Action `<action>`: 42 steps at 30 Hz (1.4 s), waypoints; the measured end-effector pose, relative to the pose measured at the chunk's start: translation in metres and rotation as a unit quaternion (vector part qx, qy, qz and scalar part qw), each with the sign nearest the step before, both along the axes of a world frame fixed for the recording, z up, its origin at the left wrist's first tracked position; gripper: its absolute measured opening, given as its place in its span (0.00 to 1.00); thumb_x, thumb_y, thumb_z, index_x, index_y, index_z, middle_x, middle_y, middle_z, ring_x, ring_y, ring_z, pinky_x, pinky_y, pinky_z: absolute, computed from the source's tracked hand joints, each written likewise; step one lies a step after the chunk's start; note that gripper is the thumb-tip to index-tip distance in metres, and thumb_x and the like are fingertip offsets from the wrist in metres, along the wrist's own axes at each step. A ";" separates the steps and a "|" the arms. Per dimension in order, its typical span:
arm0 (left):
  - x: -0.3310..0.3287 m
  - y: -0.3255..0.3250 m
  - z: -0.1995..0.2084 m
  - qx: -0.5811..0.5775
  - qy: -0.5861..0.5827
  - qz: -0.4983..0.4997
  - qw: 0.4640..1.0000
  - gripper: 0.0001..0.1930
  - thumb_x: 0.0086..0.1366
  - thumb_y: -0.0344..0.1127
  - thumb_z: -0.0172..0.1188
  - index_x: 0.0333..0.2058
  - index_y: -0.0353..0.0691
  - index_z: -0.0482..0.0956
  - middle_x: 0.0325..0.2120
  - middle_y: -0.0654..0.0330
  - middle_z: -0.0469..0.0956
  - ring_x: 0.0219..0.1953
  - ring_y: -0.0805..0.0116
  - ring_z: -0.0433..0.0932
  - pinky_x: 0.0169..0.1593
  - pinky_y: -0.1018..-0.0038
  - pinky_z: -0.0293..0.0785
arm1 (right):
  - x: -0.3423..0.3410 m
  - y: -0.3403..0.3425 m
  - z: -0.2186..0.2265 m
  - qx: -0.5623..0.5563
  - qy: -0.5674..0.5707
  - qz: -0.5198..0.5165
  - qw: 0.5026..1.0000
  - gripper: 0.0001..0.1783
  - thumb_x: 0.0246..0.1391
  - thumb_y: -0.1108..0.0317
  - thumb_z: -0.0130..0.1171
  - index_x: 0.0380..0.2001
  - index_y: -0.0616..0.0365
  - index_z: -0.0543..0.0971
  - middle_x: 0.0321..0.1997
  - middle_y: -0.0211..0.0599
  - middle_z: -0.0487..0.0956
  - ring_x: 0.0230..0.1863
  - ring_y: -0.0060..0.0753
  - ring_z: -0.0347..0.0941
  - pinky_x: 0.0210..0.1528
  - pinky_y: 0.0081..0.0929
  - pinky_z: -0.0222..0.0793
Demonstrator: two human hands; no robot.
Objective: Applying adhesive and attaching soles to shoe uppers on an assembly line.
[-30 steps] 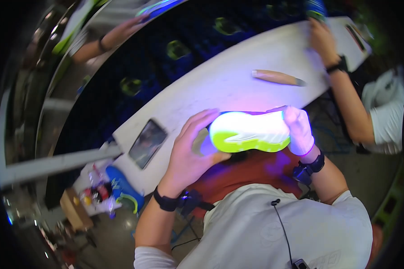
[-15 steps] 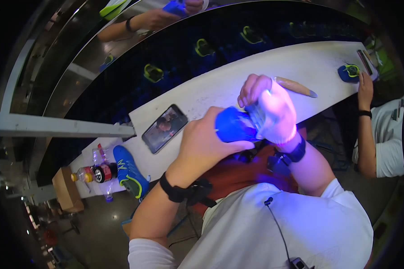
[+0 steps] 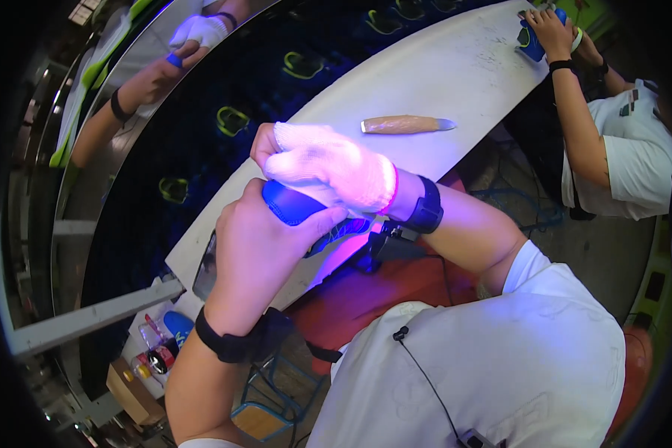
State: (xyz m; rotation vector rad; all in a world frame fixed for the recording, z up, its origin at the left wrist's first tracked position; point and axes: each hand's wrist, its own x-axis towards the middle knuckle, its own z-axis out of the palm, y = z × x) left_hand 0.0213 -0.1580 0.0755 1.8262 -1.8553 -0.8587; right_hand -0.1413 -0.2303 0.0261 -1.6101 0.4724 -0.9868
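Note:
A blue shoe (image 3: 294, 203) is held over the near part of the white worktable, lit by violet light. My left hand (image 3: 255, 237), bare, is closed round it, thumb across the near side. My right hand (image 3: 332, 166) wears a white glove with bare fingertips; its fingers curl over the far side of the shoe. Much of the shoe is hidden between both hands. Whether the right fingers grip anything else cannot be made out. Beyond my right hand lies a tool with a tan wrapped handle (image 3: 399, 124) and a pale pointed tip. A phone (image 3: 204, 270) shows partly behind my left wrist.
Past the worktable (image 3: 470, 67) runs a dark conveyor belt (image 3: 201, 168) carrying several shoes with yellow-green collars. At far right a co-worker (image 3: 612, 142) handles another blue shoe (image 3: 529, 43). Lower left are bottles (image 3: 151, 336), a cardboard box (image 3: 134, 396) and a metal bar (image 3: 97, 317).
The view has swung to the right. My right gloved hand has come over the shoe and closed against it, nearer my left hand. The co-worker now has both hands at their shoe.

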 end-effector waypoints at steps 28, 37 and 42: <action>0.035 0.155 -0.097 -0.010 0.363 0.170 0.916 0.25 0.60 0.31 0.77 0.54 0.38 0.77 0.66 0.48 0.72 0.66 0.58 0.74 0.69 0.63 0.69 | -0.025 0.089 -0.036 -0.284 0.431 0.076 0.854 0.57 0.41 0.46 0.84 0.69 0.69 0.71 0.48 0.55 0.83 0.50 0.60 0.82 0.54 0.51 0.78; 0.023 0.144 -0.077 -0.081 0.282 0.171 0.941 0.22 0.59 0.29 0.76 0.50 0.38 0.79 0.57 0.49 0.76 0.58 0.58 0.78 0.62 0.65 0.74 | -0.029 0.069 -0.035 -0.273 0.462 0.154 0.830 0.58 0.46 0.41 0.80 0.72 0.65 0.67 0.50 0.57 0.82 0.52 0.58 0.81 0.55 0.52 0.78; 0.022 0.144 -0.073 -0.092 0.247 0.147 0.953 0.23 0.58 0.29 0.77 0.50 0.37 0.79 0.52 0.52 0.78 0.55 0.63 0.78 0.61 0.66 0.74 | -0.032 0.071 -0.032 -0.242 0.373 0.105 0.890 0.52 0.44 0.48 0.82 0.69 0.63 0.73 0.45 0.54 0.85 0.44 0.60 0.84 0.46 0.51 0.80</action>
